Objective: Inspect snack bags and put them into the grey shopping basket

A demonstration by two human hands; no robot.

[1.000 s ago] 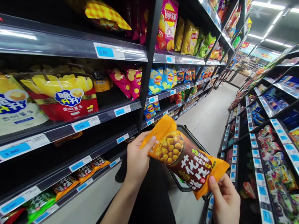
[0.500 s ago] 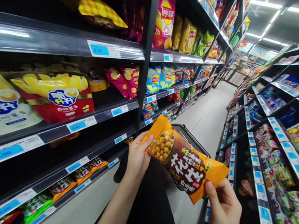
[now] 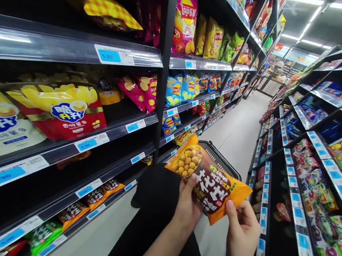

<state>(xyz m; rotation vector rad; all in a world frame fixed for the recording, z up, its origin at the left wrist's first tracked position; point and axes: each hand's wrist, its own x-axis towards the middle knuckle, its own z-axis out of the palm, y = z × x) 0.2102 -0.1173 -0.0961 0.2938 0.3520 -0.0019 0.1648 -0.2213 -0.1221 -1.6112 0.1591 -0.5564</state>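
Observation:
An orange and brown bag of coated peanuts [image 3: 207, 177] is held tilted in front of me, its printed face up. My left hand [image 3: 188, 201] grips it along its lower left edge, the thumb on the front and the fingers out of sight behind. At the bag's right end, my right hand [image 3: 242, 223] pinches the orange corner between thumb and fingers. Behind the bag, a black shopping basket [image 3: 222, 159] is partly visible near the floor.
Shelves at left hold a red bag of potato chips [image 3: 71, 111], a pink Lay's bag [image 3: 184, 21] and small orange packets [image 3: 73, 212] low down. Another shelf with colourful snack packets [image 3: 315, 197] runs along the right. A pale floor aisle [image 3: 236, 123] lies between them.
My left hand has shifted from the bag's upper left corner to its lower left edge. The bag and my right hand have moved slightly left.

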